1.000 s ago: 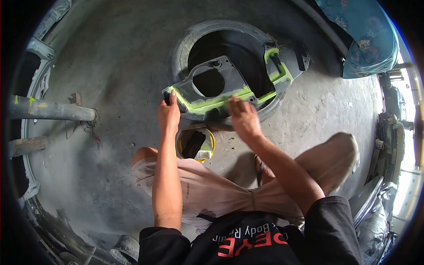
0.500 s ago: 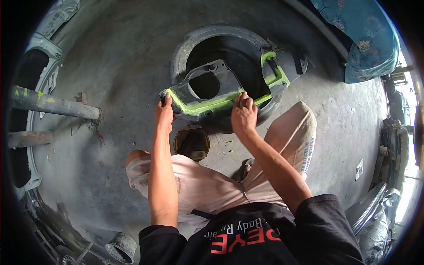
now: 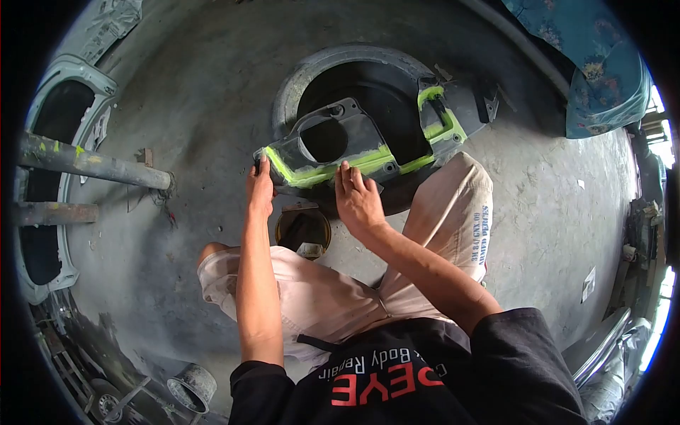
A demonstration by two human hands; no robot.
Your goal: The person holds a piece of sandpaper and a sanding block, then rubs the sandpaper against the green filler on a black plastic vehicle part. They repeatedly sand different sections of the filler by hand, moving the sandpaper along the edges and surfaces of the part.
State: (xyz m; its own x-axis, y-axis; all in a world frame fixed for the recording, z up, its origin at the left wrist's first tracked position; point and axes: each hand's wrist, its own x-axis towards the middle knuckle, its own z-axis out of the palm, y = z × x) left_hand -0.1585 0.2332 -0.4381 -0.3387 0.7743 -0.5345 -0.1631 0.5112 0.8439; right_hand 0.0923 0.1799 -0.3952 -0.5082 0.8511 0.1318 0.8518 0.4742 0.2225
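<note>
From the head-worn camera, a seated person is looking down at a dark panel point(image 3: 365, 133) with bright lime-green bands. The panel is lying across a large tyre point(image 3: 289, 95) on a grey floor point(image 3: 191, 92), just beyond the person's knees. Its large round opening is facing up, left of its middle.

The left hand point(image 3: 261, 193) is gripping the panel's left corner, with the thumb lying on top near the end of the green band; the other fingers are partly hidden. The right hand point(image 3: 360, 202) is resting its fingertips against the long green band along the near edge, its fingers partly bent; whether anything is lying under them cannot be told.

Below the panel, between the forearms, a round container point(image 3: 329, 230) is standing on the floor. The person is wearing pale trousers point(image 3: 333, 283) and a black shirt point(image 3: 510, 368). Two posts point(image 3: 106, 168) are jutting in from the left, and a blue floral cloth point(image 3: 602, 81) is hanging at upper right.
</note>
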